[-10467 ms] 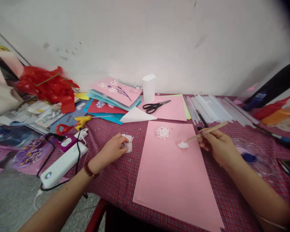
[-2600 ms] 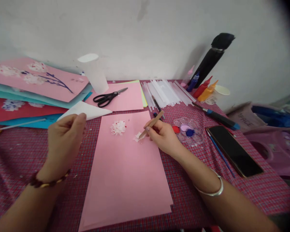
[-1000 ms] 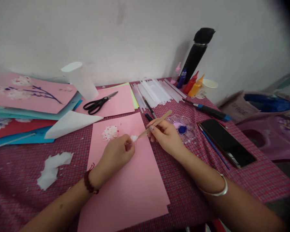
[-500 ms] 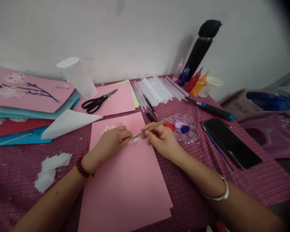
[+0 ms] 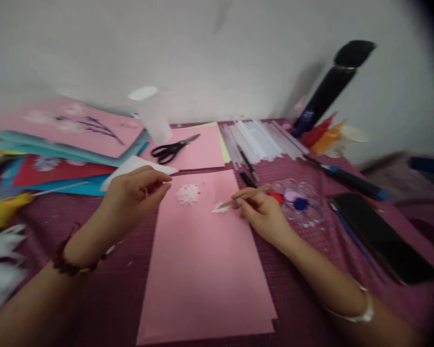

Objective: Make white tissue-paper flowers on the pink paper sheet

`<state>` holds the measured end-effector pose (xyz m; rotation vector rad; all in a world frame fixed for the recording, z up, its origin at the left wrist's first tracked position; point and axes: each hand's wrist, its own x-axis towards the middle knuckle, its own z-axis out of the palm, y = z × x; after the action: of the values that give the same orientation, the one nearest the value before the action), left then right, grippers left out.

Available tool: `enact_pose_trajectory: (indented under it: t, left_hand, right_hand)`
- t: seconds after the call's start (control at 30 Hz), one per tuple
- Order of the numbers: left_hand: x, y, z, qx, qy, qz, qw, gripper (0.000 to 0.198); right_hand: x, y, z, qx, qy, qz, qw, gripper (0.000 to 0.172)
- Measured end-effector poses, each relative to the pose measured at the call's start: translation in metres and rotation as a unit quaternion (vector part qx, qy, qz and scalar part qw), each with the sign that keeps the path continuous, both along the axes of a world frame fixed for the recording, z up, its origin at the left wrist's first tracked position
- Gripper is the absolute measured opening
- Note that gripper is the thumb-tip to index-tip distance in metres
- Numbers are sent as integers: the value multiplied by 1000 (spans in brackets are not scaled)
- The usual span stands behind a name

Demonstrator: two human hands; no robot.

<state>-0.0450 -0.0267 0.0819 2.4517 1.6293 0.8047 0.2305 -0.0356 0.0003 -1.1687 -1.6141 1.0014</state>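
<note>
A pink sheet lies in front of me on the red checked cloth. Two small white tissue tufts are stuck near its top: one speckled red, one plain. My right hand grips a thin wooden stick, whose tip rests at the plain tuft. My left hand hovers left of the sheet's top corner, fingers pinched together; whether they hold anything is not visible. The picture is blurred by motion.
Black scissors lie on another pink sheet behind. A paint palette and a dark phone sit to the right, with paint bottles and a black flask by the wall. Coloured sheets and a yellow glue gun lie left.
My left hand has lifted off the plain tuft and drawn back to the left. The stick stays at the tuft. The view has swung left.
</note>
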Motion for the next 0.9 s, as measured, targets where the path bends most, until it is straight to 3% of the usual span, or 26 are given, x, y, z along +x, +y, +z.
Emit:
enact_pose_trajectory:
  t: [0.13, 0.23, 0.3, 0.43, 0.57, 0.63, 0.9]
  left_hand:
    - [-79, -26, 13, -88, -6, 134, 987, 21]
    - [-121, -49, 4, -159, -5, 165, 973, 35]
    - [-134, -62, -8, -177, -5, 163, 971, 33]
    - [-135, -82, -33, -197, -23, 144, 970, 20]
    - [-135, -91, -42, -199, -41, 124, 971, 20]
    - [-136, -92, -39, -206, -49, 118, 970, 10]
    - [-122, -89, -7, -229, -156, 137, 951, 13]
  right_hand:
    - [2, 3, 3, -72, 59, -50, 994, 20]
    - [3, 7, 5, -123, 116, -73, 983, 22]
    - [4, 7, 6, -138, 137, -87, 977, 22]
    - [5, 4, 5, -148, 143, -107, 973, 23]
    - [5, 2, 1, -145, 137, -102, 975, 27]
    - [5, 2, -1, -139, 130, -97, 977, 28]
    - [11, 2, 0, -117, 147, -87, 978, 25]
